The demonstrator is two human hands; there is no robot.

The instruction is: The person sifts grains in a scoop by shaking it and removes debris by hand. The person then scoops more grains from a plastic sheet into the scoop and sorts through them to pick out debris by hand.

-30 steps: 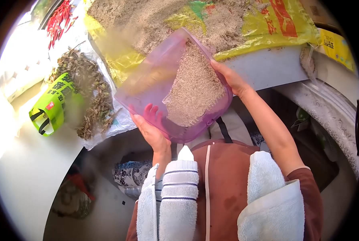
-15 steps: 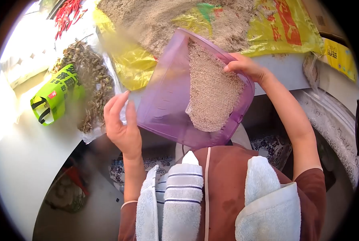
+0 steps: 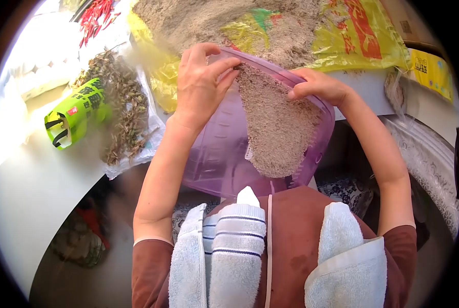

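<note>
A person in a brown short-sleeved top supports a translucent purple plastic container point(image 3: 219, 149) at the near edge of a white surface point(image 3: 24, 190), partly above the lap; a long bank of small beige grains point(image 3: 278, 128) lies along its right side, while a broad spread of similar material point(image 3: 188, 20) lies on a yellow plastic sheet with red lettering point(image 3: 383, 49) beyond; by the look of it, one portion has been gathered and sorting is only partway along, with plenty left to handle.

The right hand point(image 3: 319, 88) is clamped on the container's far right rim, thumb inside, elbow bent outward; the left hand point(image 3: 201, 82) reaches across the far corner, knuckles raised, thumb and forefinger drawn close together by the grains' narrow tip; whether anything is pinched there, one cannot tell; the hands are apart.
</note>
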